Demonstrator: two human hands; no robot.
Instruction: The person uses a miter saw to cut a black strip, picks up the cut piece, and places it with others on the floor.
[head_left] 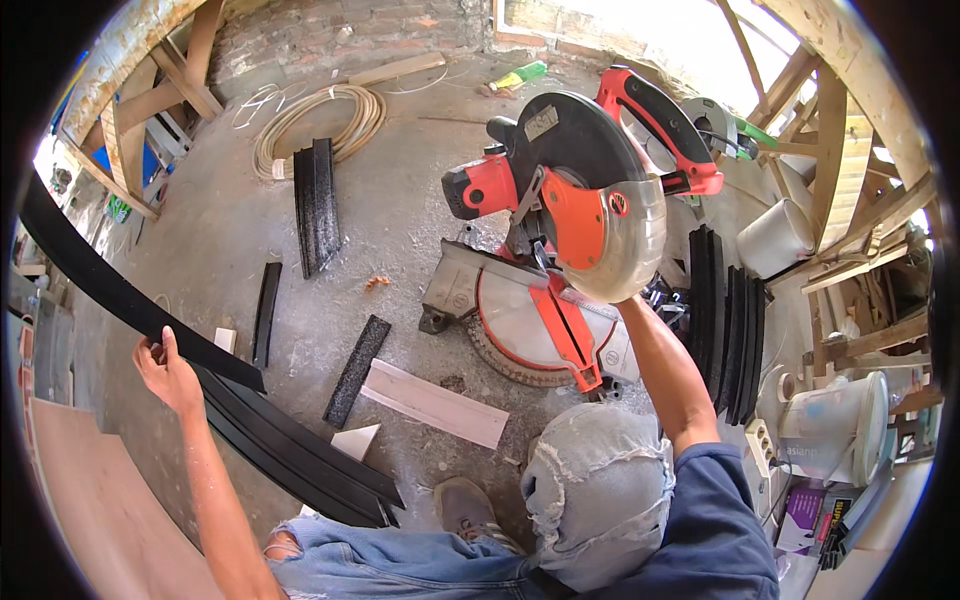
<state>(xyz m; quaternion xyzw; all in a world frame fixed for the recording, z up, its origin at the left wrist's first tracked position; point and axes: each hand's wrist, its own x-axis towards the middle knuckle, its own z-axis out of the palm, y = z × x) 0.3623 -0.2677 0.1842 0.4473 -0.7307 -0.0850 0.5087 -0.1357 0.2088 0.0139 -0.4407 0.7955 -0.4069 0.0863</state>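
My left hand (168,375) is closed on the edge of a long black moulding strip (130,290), its thumb near the strip's lower end. The strip slants up to the far left, above more black mouldings (290,445) on the floor. My right forearm (672,375) reaches to the red and black mitre saw (580,225). Behind the saw's cloudy clear guard (640,255) my right hand is hidden, so its fingers do not show. The saw head is raised over its round base (510,320), and no workpiece shows on it.
Short black offcuts (357,368) and a pale board (435,402) lie before the saw. Beyond are a coiled hose (365,105) and grooved black pieces (317,205). Black lengths (706,300), a white bucket (835,425) and a power strip (760,447) stand or lie at right.
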